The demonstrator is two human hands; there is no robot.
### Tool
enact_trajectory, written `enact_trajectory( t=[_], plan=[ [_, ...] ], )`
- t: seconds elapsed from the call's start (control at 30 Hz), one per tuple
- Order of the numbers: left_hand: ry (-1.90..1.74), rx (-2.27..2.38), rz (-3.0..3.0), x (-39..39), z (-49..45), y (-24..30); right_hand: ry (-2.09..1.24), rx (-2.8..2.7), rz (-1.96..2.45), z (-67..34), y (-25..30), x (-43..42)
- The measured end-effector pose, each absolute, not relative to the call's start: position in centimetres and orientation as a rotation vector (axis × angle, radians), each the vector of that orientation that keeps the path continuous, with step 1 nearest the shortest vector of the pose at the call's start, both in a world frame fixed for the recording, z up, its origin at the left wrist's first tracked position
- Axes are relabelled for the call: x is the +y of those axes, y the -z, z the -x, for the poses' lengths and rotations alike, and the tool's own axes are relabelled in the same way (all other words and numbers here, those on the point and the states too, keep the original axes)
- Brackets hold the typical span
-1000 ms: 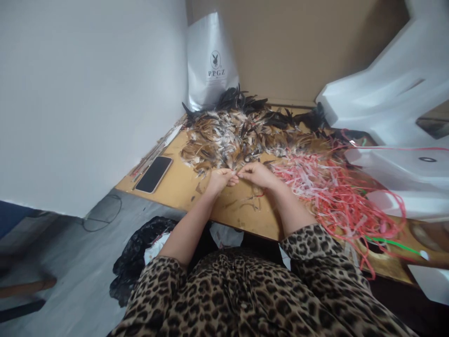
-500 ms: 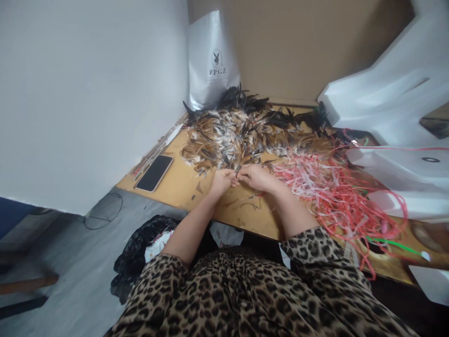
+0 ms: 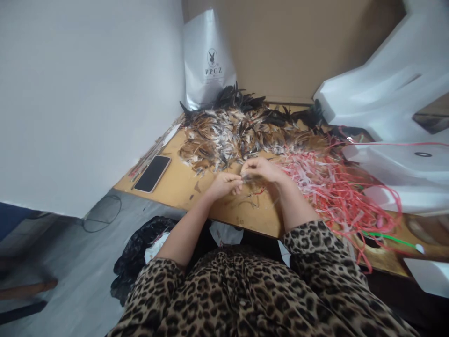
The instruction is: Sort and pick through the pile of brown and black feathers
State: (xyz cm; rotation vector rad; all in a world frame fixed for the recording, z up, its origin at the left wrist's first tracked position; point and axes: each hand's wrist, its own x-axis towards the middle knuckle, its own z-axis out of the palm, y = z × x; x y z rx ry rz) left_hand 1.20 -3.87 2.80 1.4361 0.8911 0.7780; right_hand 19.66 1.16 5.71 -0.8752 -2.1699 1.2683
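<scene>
A big heap of brown, white and black feathers (image 3: 238, 131) covers the far part of a wooden table (image 3: 182, 180). Just in front of it, my left hand (image 3: 224, 183) and my right hand (image 3: 261, 169) meet with fingers pinched together on a small bunch of feathers (image 3: 245, 177). The bunch is mostly hidden by my fingers. A tangle of red and white strips (image 3: 333, 187) lies to the right of my right hand.
A black phone (image 3: 152, 173) lies at the table's left edge beside thin sticks. A silver bag (image 3: 208, 61) stands at the back against a brown wall. White foam pieces (image 3: 386, 103) crowd the right side. A black plastic bag (image 3: 140, 252) sits on the floor below.
Both hands have stayed together at the heap's front edge; the right hand has lifted slightly above the left, and the view has shifted a little.
</scene>
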Motion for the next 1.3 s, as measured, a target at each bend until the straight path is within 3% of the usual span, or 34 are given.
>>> enact_trajectory(
  t=[0.17, 0.43, 1.1, 1.3],
  plan=[
    [-1.057, 0.876, -1.008, -3.2, -1.4, -2.2, -1.317, -1.918, 0.865, -18.8, -5.2, 1.1],
    [-0.997, 0.737, -0.531, -2.6, -2.3, -1.6, -1.407, -1.571, 0.966, -17.7, -4.3, 0.9],
    [-0.863, 0.713, -0.401, -2.4, -2.0, -1.7, -1.474, -1.447, 0.997, -16.8, -3.8, 0.8],
    [-0.836, 0.79, -0.594, -2.4, -1.4, -1.7, -1.371, -1.552, 1.065, -17.0, -4.5, 0.6]
  ],
)
